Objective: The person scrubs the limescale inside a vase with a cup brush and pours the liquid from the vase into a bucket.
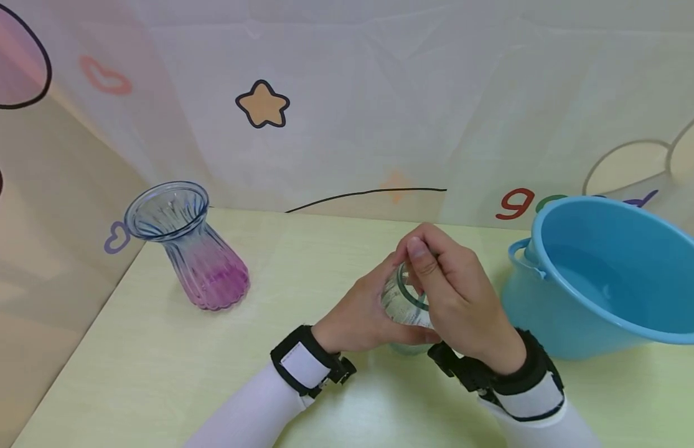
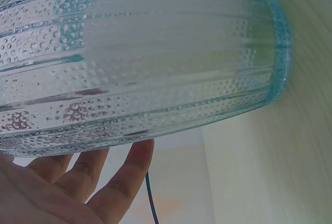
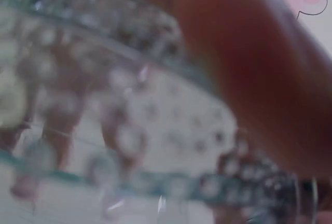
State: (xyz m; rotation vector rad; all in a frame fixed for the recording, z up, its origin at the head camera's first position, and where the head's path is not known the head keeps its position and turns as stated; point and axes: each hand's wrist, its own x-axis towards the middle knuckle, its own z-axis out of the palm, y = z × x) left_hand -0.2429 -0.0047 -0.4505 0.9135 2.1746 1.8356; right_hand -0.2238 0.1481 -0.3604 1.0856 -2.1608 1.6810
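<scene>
Holding a clear dimpled glass vase (image 1: 404, 306) between both hands, standing on the pale green table (image 1: 156, 348) near its front, just left of the blue bucket (image 1: 604, 274). Left hand (image 1: 355, 317) wrapping round the vase's body from the left, right hand (image 1: 455, 298) curling over the rim from the right, thumb up by the mouth; both hands close together and clamped on the glass. Probably best keeping the left hand steadying the body low down while the right works at the rim, since the glass looks smooth, possibly wet, and liable to slip. Standing well apart at the table's far left, a ribbed purple-tinted vase (image 1: 187, 246). Hanging behind, a pale cloth backdrop (image 1: 380, 93) printed with a star, a heart and letters.
</scene>
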